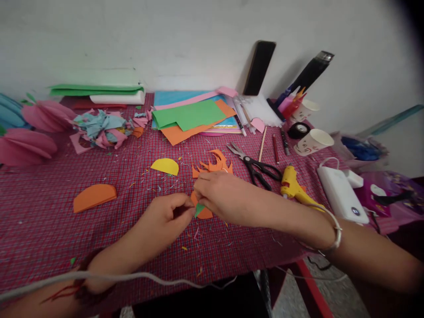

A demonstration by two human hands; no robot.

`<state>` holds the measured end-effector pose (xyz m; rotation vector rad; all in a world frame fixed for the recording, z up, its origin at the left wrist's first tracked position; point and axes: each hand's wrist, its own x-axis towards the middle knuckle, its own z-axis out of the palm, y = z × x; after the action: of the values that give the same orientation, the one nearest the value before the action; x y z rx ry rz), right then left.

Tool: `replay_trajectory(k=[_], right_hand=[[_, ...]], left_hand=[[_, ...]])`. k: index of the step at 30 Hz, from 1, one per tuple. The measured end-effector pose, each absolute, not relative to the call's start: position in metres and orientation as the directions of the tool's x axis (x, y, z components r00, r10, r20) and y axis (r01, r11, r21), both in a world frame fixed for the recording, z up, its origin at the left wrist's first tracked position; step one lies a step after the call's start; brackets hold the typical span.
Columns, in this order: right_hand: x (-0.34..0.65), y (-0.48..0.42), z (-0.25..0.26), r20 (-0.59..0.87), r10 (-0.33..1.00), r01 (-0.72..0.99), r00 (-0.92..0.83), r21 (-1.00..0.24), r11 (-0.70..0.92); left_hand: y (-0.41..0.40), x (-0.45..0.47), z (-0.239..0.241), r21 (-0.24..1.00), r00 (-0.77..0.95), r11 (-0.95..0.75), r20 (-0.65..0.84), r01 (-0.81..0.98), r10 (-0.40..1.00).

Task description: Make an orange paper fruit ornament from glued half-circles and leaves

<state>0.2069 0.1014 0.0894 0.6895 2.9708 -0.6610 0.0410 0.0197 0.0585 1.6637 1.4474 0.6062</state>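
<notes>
Both hands met over the middle of the bench (49, 229), low above the cloth. The left hand (165, 217) was curled tight, thumb and fingers pinching the near edge of a small orange piece (206, 213). The right hand (218, 194) gripped the same piece from the far side, fingers bent down over it. A green slip (199, 209) poked out between the two grips, lying against the orange.

To my eye the slip was the weak point. So little of it showed that a small shift of either pinch could let it slide crooked or drop among the paper crumbs on the cloth. Two hands pulling on one thin piece could also crease or tear it. The glue gun (293, 183) lay just beside the right forearm, with the scissors (256, 167) near it, and a careless sweep of that arm could knock either. The grey cable (109, 277) across the left wrist might snag and jerk that hand.

The right hand covered most of the orange piece, so I couldn't tell its shape, nor which fingers actually held the slip. Whether any glue was on it couldn't be seen. The left forearm ran out of view at the lower edge, and the far right of the bench was dim and blurred.
</notes>
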Motion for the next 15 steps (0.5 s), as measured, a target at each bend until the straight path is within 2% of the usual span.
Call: replay_trajectory(k=[2,4,6,8,10,13,15], right_hand=[[0.21,0.099,0.093,-0.086,0.508,0.449,-0.857,-0.608,0.655],[0.214,0.098,0.092,-0.048,0.633,0.384,-0.773,-0.83,0.405],[0.217,0.095,0.087,-0.072,0.711,0.264,-0.699,-0.951,0.164],[0.219,0.092,0.081,-0.14,0.721,0.187,-0.679,-0.982,-0.015],[0.219,0.088,0.076,-0.204,0.701,0.164,-0.684,-0.979,-0.124],[0.217,0.087,0.07,-0.233,0.692,0.167,-0.683,-0.972,-0.163],[0.218,0.091,0.065,-0.196,0.721,0.18,-0.665,-0.979,-0.1]], left_hand=[[0.02,0.045,0.066,0.867,0.172,0.065,-0.171,0.494,0.97],[0.019,0.047,0.071,0.889,0.11,0.108,-0.174,0.446,0.979],[0.017,0.048,0.075,0.906,0.047,0.135,-0.167,0.402,0.985],[0.017,0.049,0.077,0.913,-0.001,0.147,-0.158,0.38,0.987],[0.017,0.05,0.076,0.911,-0.021,0.137,-0.139,0.388,0.99],[0.018,0.052,0.073,0.881,0.015,0.054,-0.069,0.471,0.997],[0.017,0.052,0.068,0.793,0.105,-0.098,0.043,0.601,0.994]])
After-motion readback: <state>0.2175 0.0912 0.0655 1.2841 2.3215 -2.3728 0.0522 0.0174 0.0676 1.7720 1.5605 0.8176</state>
